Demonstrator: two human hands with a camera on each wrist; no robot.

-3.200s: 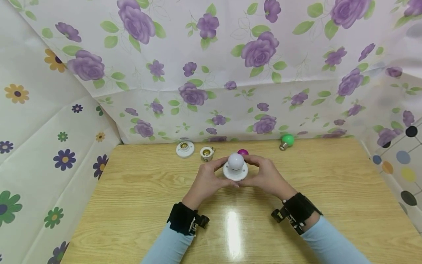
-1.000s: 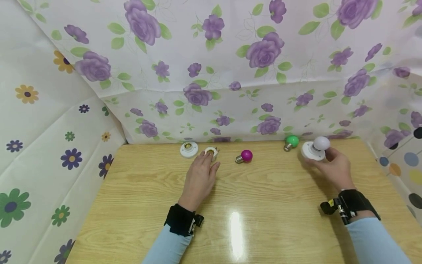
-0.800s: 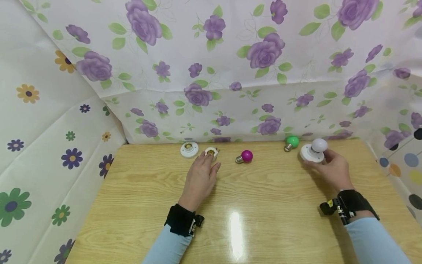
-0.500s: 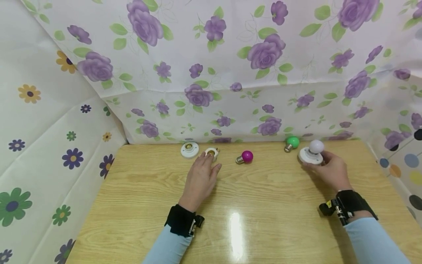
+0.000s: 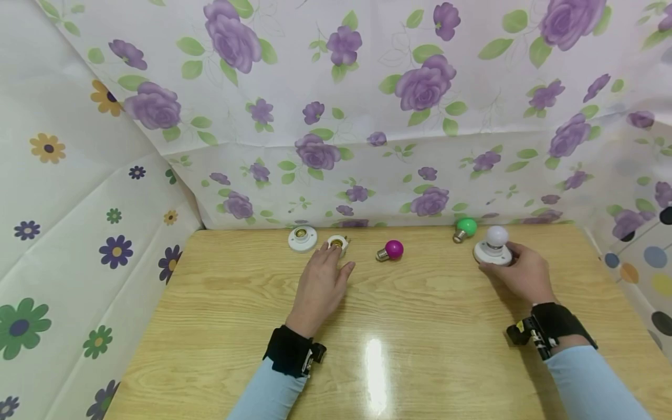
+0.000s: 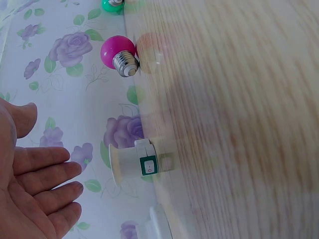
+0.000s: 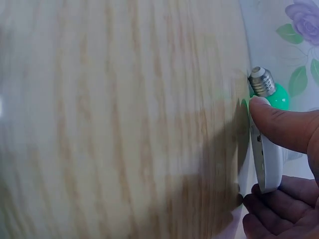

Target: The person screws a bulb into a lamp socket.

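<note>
At the right of the table, in the head view, my right hand (image 5: 527, 274) pinches the edge of a round white lamp holder (image 5: 485, 258) between thumb and fingers. A white bulb (image 5: 496, 235) stands upright in it. The right wrist view shows the holder's base (image 7: 268, 164) on edge, with the thumb (image 7: 284, 124) at one side and fingers under the other. My left hand (image 5: 317, 291) hovers with fingers extended by a small white socket (image 5: 338, 240). In the left wrist view that socket (image 6: 130, 165) has a green-framed switch and sits apart from the fingers.
A round white lamp holder (image 5: 303, 240) without a bulb stands left of the small socket. A magenta bulb (image 5: 394, 249) lies between my hands. Beside the right hand's holder, a green bulb (image 5: 466, 226) lies near the flowered backdrop (image 5: 367, 116) at the table's (image 5: 420, 326) back edge.
Both hands were together on the holder with the white bulb. The right hand carried it right, then lowered it toward the table and slightly left. The left hand moved to the small socket and stays.
</note>
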